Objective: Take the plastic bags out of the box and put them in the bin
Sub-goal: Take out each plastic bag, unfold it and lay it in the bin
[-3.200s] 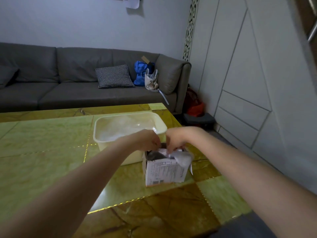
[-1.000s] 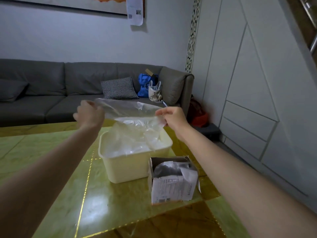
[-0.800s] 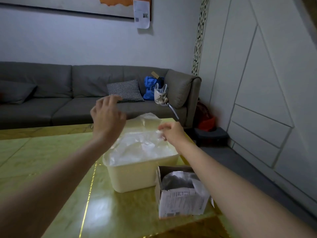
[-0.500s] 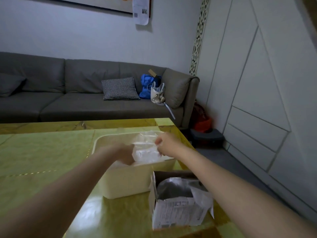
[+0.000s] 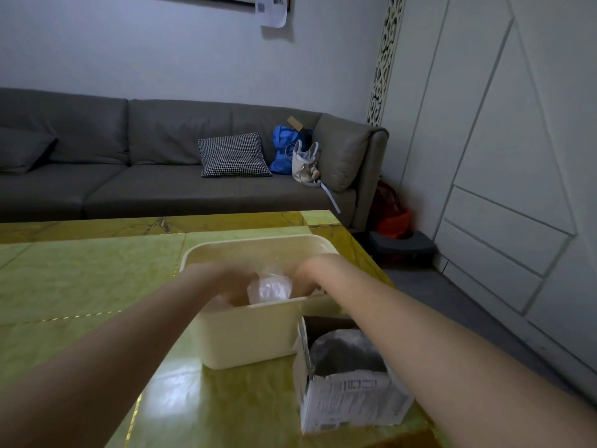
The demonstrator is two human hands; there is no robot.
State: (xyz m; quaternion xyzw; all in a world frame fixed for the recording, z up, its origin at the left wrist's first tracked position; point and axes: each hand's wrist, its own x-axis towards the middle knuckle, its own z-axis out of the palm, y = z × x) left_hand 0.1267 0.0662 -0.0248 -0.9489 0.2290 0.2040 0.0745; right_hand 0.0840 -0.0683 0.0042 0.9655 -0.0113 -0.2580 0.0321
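Observation:
A cream plastic bin [image 5: 245, 334] stands on the green and gold table. Both hands reach down into it. My left hand [image 5: 232, 286] and my right hand [image 5: 302, 282] press on a bunched clear plastic bag [image 5: 269, 287] between them, inside the bin near its front wall. The fingers are blurred and partly hidden behind the rim. To the right of the bin stands an open white cardboard box [image 5: 349, 399] with printed text; a grey plastic bag [image 5: 345, 352] fills its top. My right forearm passes over the box.
The table [image 5: 80, 286] reaches left and toward me; its right edge runs just past the box. Behind it stands a grey sofa [image 5: 145, 176] with a checked cushion [image 5: 232, 155] and bags. White panelled cabinets [image 5: 500, 156] line the right side.
The clear bag, held spread out in the air above the bin a second ago, has been lowered and bunched up into the bin. Both hands have gone down inside with it.

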